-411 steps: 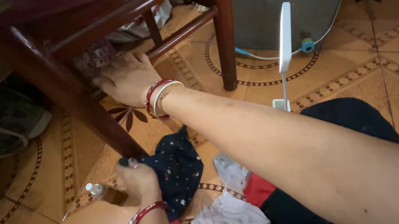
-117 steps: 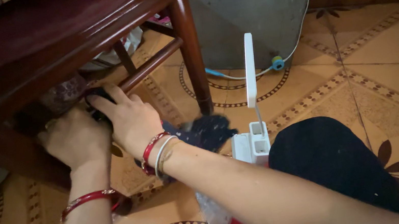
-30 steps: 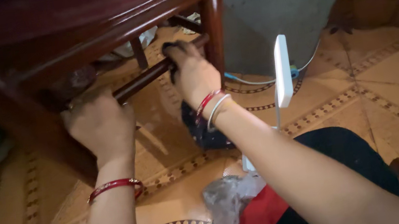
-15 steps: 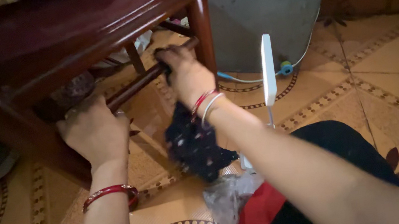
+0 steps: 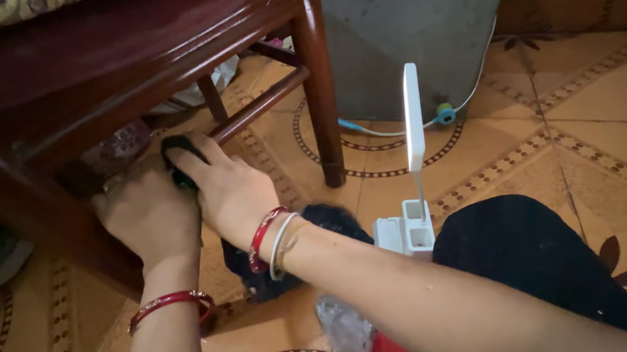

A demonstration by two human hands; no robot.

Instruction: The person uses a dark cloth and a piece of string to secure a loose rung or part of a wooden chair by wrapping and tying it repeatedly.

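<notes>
Under the dark wooden chair [image 5: 112, 57], a dark cloth [image 5: 179, 149] is pressed onto the lower rung [image 5: 260, 106] by the clenched right hand [image 5: 231, 191] — the left hand [image 5: 147, 214], its grip hidden, rests alongside, apparently for steadiness — while more cloth hangs below.

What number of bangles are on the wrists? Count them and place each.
3 that I can tell apart. One red bangle circles the left wrist. A red bangle and a pale bangle sit side by side on the right wrist. Thin ones may hide between them.
</notes>
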